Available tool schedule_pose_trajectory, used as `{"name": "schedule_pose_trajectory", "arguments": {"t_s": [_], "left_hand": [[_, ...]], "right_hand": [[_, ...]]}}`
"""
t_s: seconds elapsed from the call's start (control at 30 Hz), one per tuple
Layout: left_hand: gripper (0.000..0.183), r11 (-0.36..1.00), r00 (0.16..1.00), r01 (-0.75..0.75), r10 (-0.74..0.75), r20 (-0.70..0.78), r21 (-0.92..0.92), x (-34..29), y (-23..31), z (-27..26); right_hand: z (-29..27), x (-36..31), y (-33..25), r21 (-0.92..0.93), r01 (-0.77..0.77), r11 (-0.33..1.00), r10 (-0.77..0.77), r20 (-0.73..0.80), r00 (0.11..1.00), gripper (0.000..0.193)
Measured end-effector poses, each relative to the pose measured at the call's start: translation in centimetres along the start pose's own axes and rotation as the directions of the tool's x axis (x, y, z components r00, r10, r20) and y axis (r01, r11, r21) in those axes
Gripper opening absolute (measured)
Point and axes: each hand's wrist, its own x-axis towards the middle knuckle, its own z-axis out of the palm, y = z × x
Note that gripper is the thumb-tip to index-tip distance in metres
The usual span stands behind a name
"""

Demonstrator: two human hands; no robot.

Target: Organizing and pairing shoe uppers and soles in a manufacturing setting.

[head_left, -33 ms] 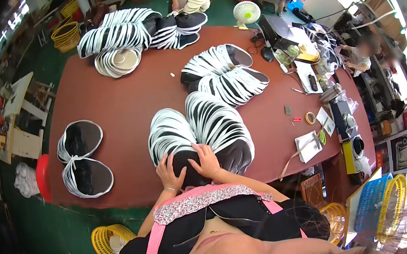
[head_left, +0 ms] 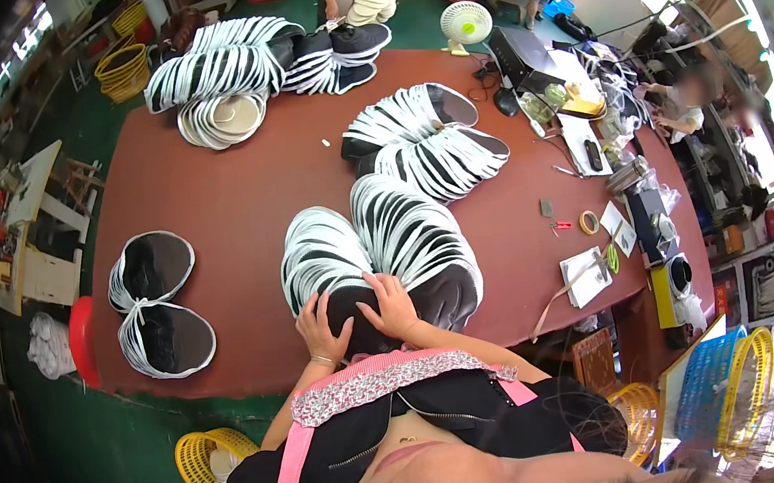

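Beside the person, a yellow basket (head_left: 188, 462) stands on the green floor. At the near edge of the desk (head_left: 241, 200), the left hand (head_left: 323, 331) and right hand (head_left: 391, 305) lie with fingers loosely spread and thumbs turned toward each other, touching the dark near end of a large bundle of black, white-rimmed pieces (head_left: 417, 243). Neither has visibly closed around anything; whether they press down, I cannot tell. The bundle lies directly in front of the person, its two fanned rows side by side. Well apart to the left is a smaller bundle (head_left: 171, 338), its two halves meeting at a white knot. On the right lies a white paper pad (head_left: 585, 279). Just beyond the large bundle sits another striped bundle (head_left: 417, 165). Farthest off, more striped stacks (head_left: 223, 68) occupy the far left corner, and a white fan (head_left: 466, 24) stands by the far edge.
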Motion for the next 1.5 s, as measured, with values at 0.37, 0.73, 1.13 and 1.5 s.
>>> {"name": "schedule_pose_trajectory", "arguments": {"t_s": [0.37,0.73,1.13,1.5], "left_hand": [[0.079,0.999,1.0,-0.003,0.003,0.002,-0.041,0.9,0.2,-0.2],[0.064,0.975,0.996,0.053,-0.066,-0.052,-0.217,0.0,-0.4,-0.6],[0.036,0.981,0.98,0.172,-0.179,-0.091,-0.085,-0.8,2.6,-4.1],[0.029,0.939,0.938,0.341,-0.343,-0.054,-0.031,1.0,3.4,-4.3]], "right_hand": [[-0.3,0.4,-0.1,-0.002,-0.022,1.0,0.022,0.009,1.0,0.064],[0.4,0.0,0.4,-0.036,-0.066,0.997,0.067,0.003,0.998,0.061],[-0.6,0.8,-0.6,0.068,0.0,0.998,0.008,-0.114,0.993,0.054],[-3.2,5.7,-1.0,0.2,0.061,0.978,-0.054,-0.041,0.998,0.031]]}}
